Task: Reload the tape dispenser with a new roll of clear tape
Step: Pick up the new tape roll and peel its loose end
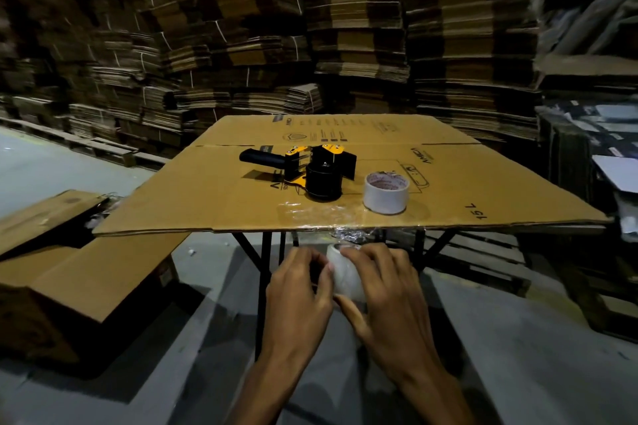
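Lying on its side on the cardboard sheet (241, 197) that covers the folding table, the tape dispenser (303, 167) sits beyond both hands, past the sheet's near edge. Its long axis runs left to right across the sheet: the black handle points left, the yellow-and-black head and the black hub are at the right end, and the hub faces up. Just right of the dispenser stands a roll of tape (386, 191) on its flat side, core opening upward, near the dispenser but apart from it.

Below the sheet's near edge, in front of the table legs, both hands meet on a second roll of clear tape (345, 272). The left hand (297, 290) has its fingers curled, fingertips pinching at the roll's left face. The right hand (383, 293) wraps around the roll from the right, thumb underneath and fingers over the top, gripping it. A crumpled strip of clear tape (345, 235) hangs from the sheet's near edge just above the held roll.
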Demonstrator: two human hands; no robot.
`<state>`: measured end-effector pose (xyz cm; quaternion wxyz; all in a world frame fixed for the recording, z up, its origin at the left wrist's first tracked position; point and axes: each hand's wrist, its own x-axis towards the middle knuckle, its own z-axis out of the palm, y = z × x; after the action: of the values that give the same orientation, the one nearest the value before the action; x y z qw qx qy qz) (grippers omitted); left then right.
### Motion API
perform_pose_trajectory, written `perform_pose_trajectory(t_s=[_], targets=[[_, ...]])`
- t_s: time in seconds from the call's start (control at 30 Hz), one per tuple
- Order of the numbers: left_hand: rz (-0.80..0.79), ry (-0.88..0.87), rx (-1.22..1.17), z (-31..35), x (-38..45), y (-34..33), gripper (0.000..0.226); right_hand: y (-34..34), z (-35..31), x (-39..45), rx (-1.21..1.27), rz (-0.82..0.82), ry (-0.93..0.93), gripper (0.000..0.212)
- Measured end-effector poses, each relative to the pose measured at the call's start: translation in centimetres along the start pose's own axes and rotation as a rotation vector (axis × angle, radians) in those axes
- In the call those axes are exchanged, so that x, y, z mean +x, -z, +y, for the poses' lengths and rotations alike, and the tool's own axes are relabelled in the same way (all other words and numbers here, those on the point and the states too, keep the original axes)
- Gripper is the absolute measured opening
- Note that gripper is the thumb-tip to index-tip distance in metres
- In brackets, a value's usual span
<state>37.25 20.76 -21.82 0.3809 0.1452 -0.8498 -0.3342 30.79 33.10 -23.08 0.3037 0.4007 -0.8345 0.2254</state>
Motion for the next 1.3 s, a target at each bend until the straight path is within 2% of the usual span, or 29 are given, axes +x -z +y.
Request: perform_pose_trajectory(t_s=[0.27, 0.4, 0.57, 0.63, 0.8, 0.9, 0.97, 1.07, 1.13, 1.23, 1.3], targets=[[-0.019, 0.019, 0.069, 0.0, 0.3, -0.8, 0.010, 0.2, 0.0, 0.1, 0.041, 0.042, 0.034, 0.064], [-0.076, 0.006, 0.042, -0.3, 1.2, -0.3, 0.011, 0.5, 0.8, 0.4, 0.139, -0.001, 0.047, 0.060], [-0.147, 0.049, -0.043, -0.1, 2.1, 0.4, 0.015, 0.9, 1.4, 0.8, 0.246, -0.056, 0.040, 0.059], [-0.155, 0.056, -0.092, -0.2, 2.4, 0.5, 0.010, 1.1, 1.7, 1.1, 0.334, -0.063, 0.024, 0.057], [-0.183, 0.065, -0.188, -0.5, 2.6, 1.4, 0.012, 1.7, 2.4, 1.6, 0.564, -0.052, -0.082, 0.065], [-0.161, 0.108, -0.335, -1.2, 2.3, 1.2, 0.013, 2.0, 2.9, 1.9, 0.611, -0.056, -0.111, 0.060], [-0.113, 0.135, -0.404, -1.1, 1.7, 1.0, 0.025, 2.1, 3.0, 2.1, 0.621, -0.055, -0.114, 0.059], [-0.064, 0.052, -0.239, -0.4, 0.7, 0.6, 0.042, 1.9, 2.6, 1.9, 0.637, -0.050, -0.124, 0.059], [-0.046, -0.046, -0.081, -0.2, 0.5, 0.2, 0.039, 1.8, 2.2, 1.6, 0.655, -0.036, -0.136, 0.059], [-0.032, -0.136, 0.002, -0.4, 0.8, -0.2, 0.027, 1.6, 1.9, 1.3, 0.683, -0.018, -0.155, 0.058], [-0.018, -0.177, 0.048, -0.5, 1.0, -0.3, 0.029, 1.6, 1.7, 1.3, 0.703, -0.018, -0.171, 0.058]])
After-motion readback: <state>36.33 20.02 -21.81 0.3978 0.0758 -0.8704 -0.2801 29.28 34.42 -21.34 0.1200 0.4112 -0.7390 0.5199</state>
